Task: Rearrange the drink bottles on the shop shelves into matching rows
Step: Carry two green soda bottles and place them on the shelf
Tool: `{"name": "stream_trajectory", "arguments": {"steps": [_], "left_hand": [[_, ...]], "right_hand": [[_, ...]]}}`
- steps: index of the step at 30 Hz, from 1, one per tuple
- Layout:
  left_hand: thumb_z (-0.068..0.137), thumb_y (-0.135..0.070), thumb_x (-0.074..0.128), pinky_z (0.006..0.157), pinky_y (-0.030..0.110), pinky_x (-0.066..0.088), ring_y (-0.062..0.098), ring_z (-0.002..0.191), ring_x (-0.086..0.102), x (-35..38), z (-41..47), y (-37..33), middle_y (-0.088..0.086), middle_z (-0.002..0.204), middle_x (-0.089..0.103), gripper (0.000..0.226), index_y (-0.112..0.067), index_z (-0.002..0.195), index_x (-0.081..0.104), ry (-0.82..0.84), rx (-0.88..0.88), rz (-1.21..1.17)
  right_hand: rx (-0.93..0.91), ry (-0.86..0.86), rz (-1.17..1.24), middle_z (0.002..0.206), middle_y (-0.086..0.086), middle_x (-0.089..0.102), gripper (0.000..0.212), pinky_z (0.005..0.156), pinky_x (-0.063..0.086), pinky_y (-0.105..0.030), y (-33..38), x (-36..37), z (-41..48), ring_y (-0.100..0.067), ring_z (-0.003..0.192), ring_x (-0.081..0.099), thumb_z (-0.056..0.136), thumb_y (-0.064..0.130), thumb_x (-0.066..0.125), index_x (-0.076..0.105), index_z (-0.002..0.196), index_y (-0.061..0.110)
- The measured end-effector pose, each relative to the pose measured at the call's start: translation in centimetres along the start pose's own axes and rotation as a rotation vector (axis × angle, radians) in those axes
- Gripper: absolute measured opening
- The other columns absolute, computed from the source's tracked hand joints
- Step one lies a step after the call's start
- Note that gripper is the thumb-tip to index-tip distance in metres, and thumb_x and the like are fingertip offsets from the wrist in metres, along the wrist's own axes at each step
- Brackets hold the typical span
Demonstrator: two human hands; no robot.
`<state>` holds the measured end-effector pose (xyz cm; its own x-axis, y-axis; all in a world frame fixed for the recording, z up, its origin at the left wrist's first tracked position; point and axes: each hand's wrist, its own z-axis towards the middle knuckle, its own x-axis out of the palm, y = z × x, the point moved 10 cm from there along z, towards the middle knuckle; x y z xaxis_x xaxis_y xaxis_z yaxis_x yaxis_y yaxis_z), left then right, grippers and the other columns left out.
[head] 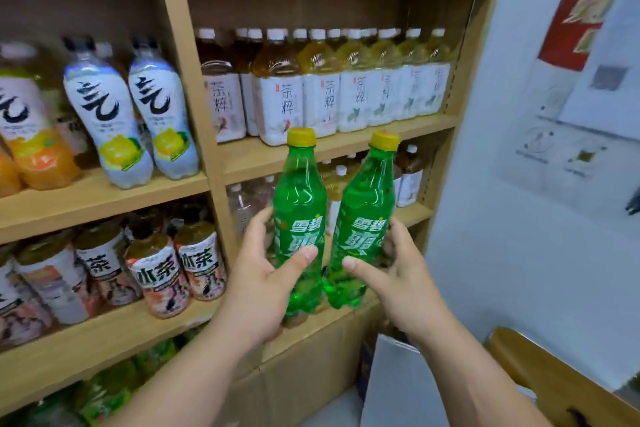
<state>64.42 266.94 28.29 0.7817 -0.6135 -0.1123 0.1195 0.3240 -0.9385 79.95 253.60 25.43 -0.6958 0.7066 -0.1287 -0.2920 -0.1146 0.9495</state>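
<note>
From the head view, the left hand (pixel 263 274) wraps one green Sprite bottle (pixel 299 205), thumb across its label. The right hand (pixel 405 274) grips a second Sprite bottle (pixel 367 212) the same way. Both are held upright, side by side and almost touching, in front of the right bay, below the row of white-capped tea bottles (pixel 346 90). This looks like the carrying step, with the pair off the shelf. The next move needs a matching slot, perhaps among the blurred green shapes (pixel 104 392) low on the left, and each bottle set down upright.
</note>
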Motion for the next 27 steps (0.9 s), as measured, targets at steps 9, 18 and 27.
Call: {"name": "stream_trajectory", "arguments": {"steps": [9,18,27], "left_hand": [[0.088,-0.021,0.075,0.084,0.023,0.057,-0.004,0.107,0.067,3.1,10.7,-9.5,-0.027,0.115,0.070,0.049,-0.043,0.126,0.054,-0.030,0.231,-0.040],[0.090,-0.037,0.076,0.094,0.013,0.049,-0.008,0.116,0.061,5.7,22.3,-22.9,-0.022,0.124,0.068,0.046,-0.040,0.131,0.054,-0.053,0.498,0.014],[0.094,-0.032,0.074,0.073,0.024,0.060,0.001,0.093,0.073,8.1,29.4,-34.1,-0.009,0.109,0.074,0.033,-0.027,0.123,0.059,-0.139,0.606,-0.012]], "right_hand": [[-0.194,-0.026,-0.057,0.143,0.015,0.060,0.078,0.106,0.053,-0.042,8.0,-5.2,10.9,-0.008,0.136,0.054,0.081,0.051,0.082,0.045,0.149,0.037],[-0.400,-0.049,0.032,0.138,0.018,0.064,0.060,0.103,0.054,-0.040,20.3,-10.0,21.3,-0.006,0.130,0.059,0.086,0.052,0.074,0.054,0.141,0.039],[-0.576,-0.025,0.018,0.150,0.015,0.055,0.093,0.115,0.043,-0.050,29.6,-15.3,31.2,-0.010,0.138,0.053,0.074,0.069,0.078,0.043,0.152,0.035]]}}
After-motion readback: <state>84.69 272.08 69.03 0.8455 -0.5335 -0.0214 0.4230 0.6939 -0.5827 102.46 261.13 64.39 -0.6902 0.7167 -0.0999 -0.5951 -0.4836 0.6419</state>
